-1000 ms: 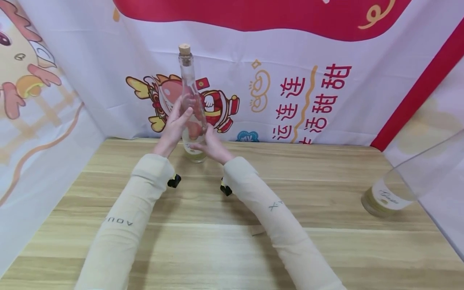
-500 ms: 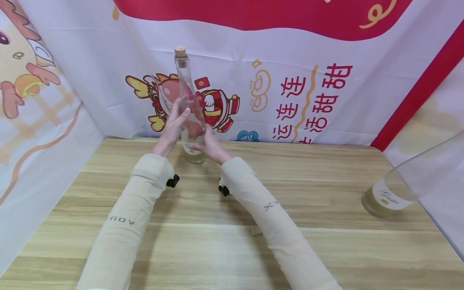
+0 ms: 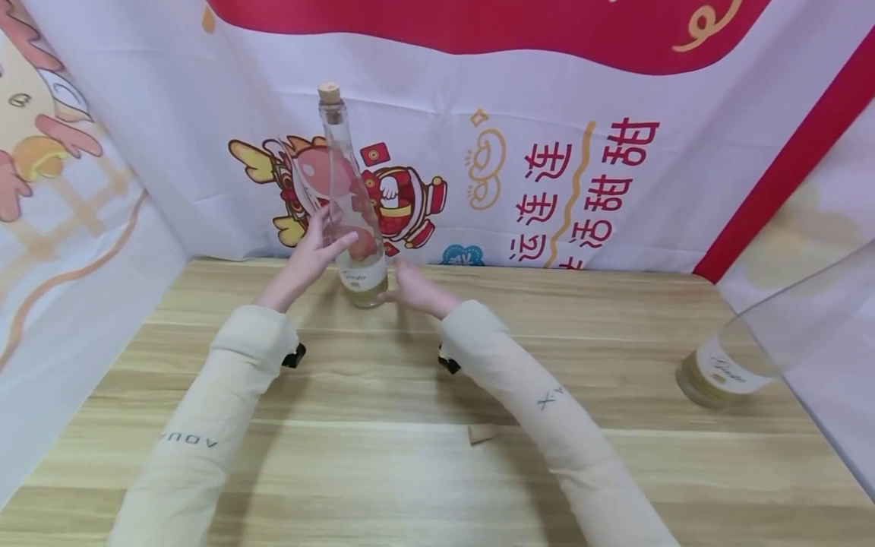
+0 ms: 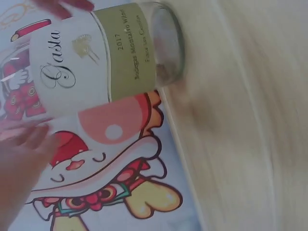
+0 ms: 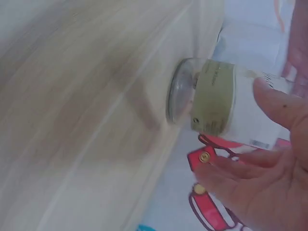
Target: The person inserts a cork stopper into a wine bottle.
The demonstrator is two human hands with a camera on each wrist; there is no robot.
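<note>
A clear glass wine bottle with a cork in its neck stands upright near the table's back edge. Its white and olive label shows large in the left wrist view. My left hand is at the bottle's left side, thumb stretched over the glass in the head view and fingers loosely extended. On the other side, low by the label, is my right hand, its fingers spread and relaxed. In the right wrist view its thumb overlaps the label, while the other fingers lie past the bottle's edge.
A second clear bottle with a similar label stands at the table's right edge. A small pale tan piece lies near the middle of the wooden table. Printed cloth hangs right behind the bottle.
Both hands have loosened from around the bottle and moved apart; the right has slid lower and to the right. More of the label shows. The small tan piece has come out from behind the right sleeve.
</note>
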